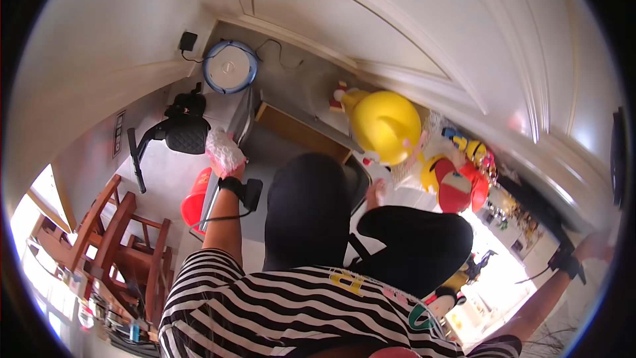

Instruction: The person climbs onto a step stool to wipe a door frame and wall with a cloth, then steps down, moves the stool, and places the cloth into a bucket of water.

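My left hand (230, 171) reaches forward, wrapped in or closed on a crumpled pink-and-white cloth (224, 149). Most of its fingers are hidden by this bundle. Beside it lies a dark grey, flat open box or case (265, 152) with a brown inner edge, partly covered by my knee. A red bucket (197, 199) stands just left of my left forearm. Far to the right, my right hand (594, 248) is raised near the white panelled wall (583, 179). It is blurred, and its fingers cannot be made out.
A round robot vacuum (228, 67) sits in the far corner. A black padded seat with a handlebar (185, 129) is at left, above brown wooden chairs (116, 238). A big yellow toy (385, 126) and a red-and-yellow toy (454, 189) line the right side.
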Available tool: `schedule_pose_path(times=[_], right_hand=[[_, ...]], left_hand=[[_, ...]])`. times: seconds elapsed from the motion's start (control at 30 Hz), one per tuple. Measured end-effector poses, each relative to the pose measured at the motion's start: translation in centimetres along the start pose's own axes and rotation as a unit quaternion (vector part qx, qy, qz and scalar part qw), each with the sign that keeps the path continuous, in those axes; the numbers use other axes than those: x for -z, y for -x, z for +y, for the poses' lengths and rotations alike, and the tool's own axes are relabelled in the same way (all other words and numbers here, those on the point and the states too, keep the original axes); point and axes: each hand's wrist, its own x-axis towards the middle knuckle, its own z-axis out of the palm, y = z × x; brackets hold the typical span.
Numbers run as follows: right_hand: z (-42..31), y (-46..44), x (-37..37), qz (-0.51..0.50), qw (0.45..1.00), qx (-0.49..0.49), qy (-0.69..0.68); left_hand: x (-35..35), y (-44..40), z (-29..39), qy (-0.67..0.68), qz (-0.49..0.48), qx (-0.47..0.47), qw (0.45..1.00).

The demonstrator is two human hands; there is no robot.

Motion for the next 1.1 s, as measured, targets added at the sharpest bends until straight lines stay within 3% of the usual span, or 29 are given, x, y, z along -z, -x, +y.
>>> schedule_pose_path(times=[0.1,0.13,0.17,0.23,0.27,0.3,0.43,0.5,0.6,0.67,0.7,0.73,0.77,0.8,0.83,0.93,1.1], right_hand=[[-2.9,-1.4,0.9,-0.059,0.997,-0.039,0.005],[-2.9,-1.4,1.5,-0.050,0.998,-0.037,0.009],[-2.9,-1.4,1.9,-0.037,0.999,-0.034,0.014],[-2.7,-0.9,1.9,-0.013,0.999,-0.023,0.021],[-2.7,-0.7,1.5,-0.003,1.000,-0.018,0.024],[-2.9,-0.6,1.1,0.008,1.000,-0.012,0.028],[-3.5,-0.2,-0.6,0.042,0.998,-0.004,0.041],[-4.6,-0.7,-0.7,0.059,0.997,-0.001,0.054],[-6.4,-0.1,-0.4,0.071,0.995,0.002,0.076],[-8.2,0.1,0.4,0.070,0.993,-0.002,0.094],[-9.7,-0.3,1.1,0.067,0.994,-0.011,0.086],[-12.7,-1.1,1.9,0.078,0.993,-0.085,-0.008],[-14.9,-2.3,3.4,0.084,0.987,-0.128,-0.054],[-17.1,-3.4,4.9,0.093,0.976,-0.170,-0.100],[-19.0,-5.0,6.8,0.059,0.971,-0.201,-0.113],[-21.2,-7.3,10.4,-0.038,0.942,-0.284,-0.174],[-19.6,-8.4,15.7,-0.195,0.904,-0.264,-0.274]], left_hand=[[-0.5,0.1,-0.6,0.058,0.007,-0.005,0.998],[-1.1,0.1,-0.9,-0.057,0.041,-0.053,0.996],[-2.7,-0.1,-2.0,-0.053,0.051,-0.050,0.996],[-5.8,-0.8,-4.9,0.085,0.065,-0.039,0.993],[0.2,-1.3,0.6,0.278,0.012,0.139,0.950],[-0.7,-0.3,-0.2,0.201,-0.032,0.117,0.972],[3.4,-1.0,2.4,0.170,-0.059,0.170,0.969],[1.5,-0.7,1.4,0.025,-0.148,0.134,0.980],[1.8,-1.5,1.0,0.072,-0.103,0.129,0.984],[6.7,-2.6,3.8,-0.049,-0.069,0.088,0.992],[6.5,-2.0,3.6,0.166,-0.019,0.104,0.980],[6.3,-1.4,3.3,0.372,0.034,0.102,0.922],[9.7,-0.7,4.4,0.208,0.096,0.046,0.972],[13.3,-0.1,5.6,0.028,0.173,0.016,0.984],[16.5,1.2,7.2,0.079,0.257,-0.022,0.963],[29.5,4.6,13.2,0.221,0.301,0.002,0.928],[54.5,10.2,23.9,0.198,0.383,-0.123,0.894]])
